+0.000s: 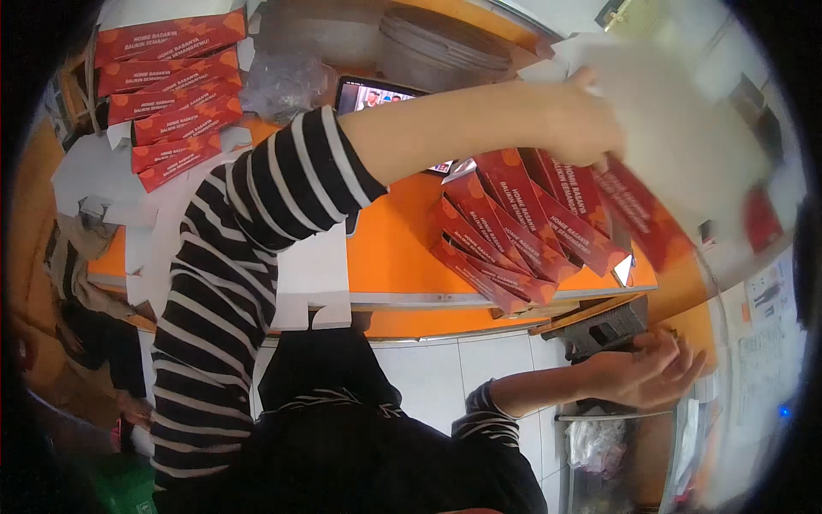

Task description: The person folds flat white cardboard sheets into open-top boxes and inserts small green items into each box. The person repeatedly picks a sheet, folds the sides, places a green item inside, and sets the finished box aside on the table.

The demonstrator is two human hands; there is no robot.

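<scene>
My left arm reaches across the orange table [385,248] to the upper right. There my left hand [586,124] is closed on a paperboard box [638,210] with a red side and a broad white face, smeared by motion. Just beneath that hand, several red printed boxes [514,231] lie fanned in overlapping rows. My right hand [646,373] is beyond the table's front edge at the lower right, fingers apart and holding nothing. Near my left elbow, a white paperboard sheet [312,278] overhangs the front edge.
More red boxes [171,103] overlap at the far left, beside clear plastic wrap [287,86]. A lit tablet [368,96] lies partly behind my left forearm. A large round grey container [441,51] stands at the back. Below the right end is a dark grey holder [608,330].
</scene>
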